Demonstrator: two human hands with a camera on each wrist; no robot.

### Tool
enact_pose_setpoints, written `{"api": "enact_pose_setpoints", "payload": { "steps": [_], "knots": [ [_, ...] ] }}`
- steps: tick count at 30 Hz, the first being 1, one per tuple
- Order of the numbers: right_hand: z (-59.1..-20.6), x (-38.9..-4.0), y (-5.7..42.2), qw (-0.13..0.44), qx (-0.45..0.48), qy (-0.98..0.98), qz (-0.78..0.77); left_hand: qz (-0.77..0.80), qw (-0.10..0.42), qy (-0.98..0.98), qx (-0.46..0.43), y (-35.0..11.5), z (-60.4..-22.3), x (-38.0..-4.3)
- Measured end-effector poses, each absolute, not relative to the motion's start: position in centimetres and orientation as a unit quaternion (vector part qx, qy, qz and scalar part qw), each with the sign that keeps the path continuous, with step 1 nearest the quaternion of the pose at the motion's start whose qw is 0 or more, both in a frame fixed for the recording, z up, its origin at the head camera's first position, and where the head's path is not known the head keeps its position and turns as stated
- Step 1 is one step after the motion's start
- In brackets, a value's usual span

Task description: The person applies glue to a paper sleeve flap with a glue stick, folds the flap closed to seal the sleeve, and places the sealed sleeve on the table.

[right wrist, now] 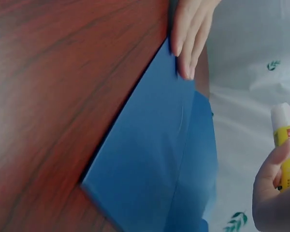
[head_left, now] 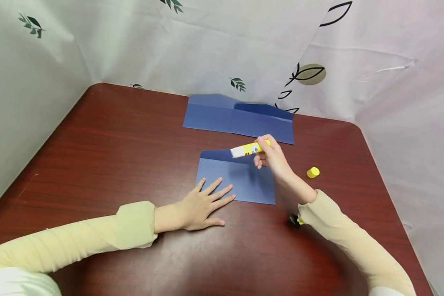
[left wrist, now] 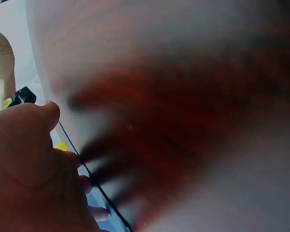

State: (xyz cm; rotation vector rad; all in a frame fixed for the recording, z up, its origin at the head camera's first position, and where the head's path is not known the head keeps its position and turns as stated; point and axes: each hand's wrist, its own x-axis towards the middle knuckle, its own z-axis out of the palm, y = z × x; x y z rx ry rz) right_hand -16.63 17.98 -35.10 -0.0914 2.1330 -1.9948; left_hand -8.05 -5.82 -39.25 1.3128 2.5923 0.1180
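A yellow-and-white glue stick [head_left: 248, 149] is pinched in my right hand [head_left: 275, 160], held over a blue folded sheet [head_left: 253, 187]. Its white end points left, uncapped. In the right wrist view the glue stick [right wrist: 286, 135] stands upright at the right edge. With fingers spread, my left hand [head_left: 203, 209] rests on the near left corner of the sheet, the thumb on the table. Along its far edge, the sheet has a darker strip beyond a crease. The left wrist view is blurred, with the left hand [left wrist: 34, 169] at its left side.
A yellow cap [head_left: 313, 172] lies on the brown table [head_left: 133, 135], right of the sheet. Behind, a longer creased blue sheet [head_left: 209, 118] lies near the curtain [head_left: 192, 49]. My right sleeve overlaps a small black-and-yellow thing [head_left: 293, 221].
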Motion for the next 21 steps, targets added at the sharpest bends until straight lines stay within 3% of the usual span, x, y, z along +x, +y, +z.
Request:
{"api": "enact_pose_setpoints", "payload": {
  "steps": [6,12,16,21],
  "knots": [
    [-35.6,-18.0,16.7,0.145,0.005,0.749,-0.646,0.026,0.106,0.886,0.451,-5.7,-39.1,-8.1],
    [-36.3,-18.7,15.4,0.177,-0.021,0.791,-0.585,-0.060,0.099,0.877,0.467,-5.3,-38.4,-8.7],
    [-36.2,-18.7,14.4,0.160,-0.064,0.830,-0.530,-0.098,0.098,0.869,0.476,-5.2,-37.8,-9.3],
    [-36.0,-18.4,13.2,0.104,-0.124,0.871,-0.464,-0.077,0.139,0.868,0.471,-5.4,-37.6,-9.5]
  ]
}}
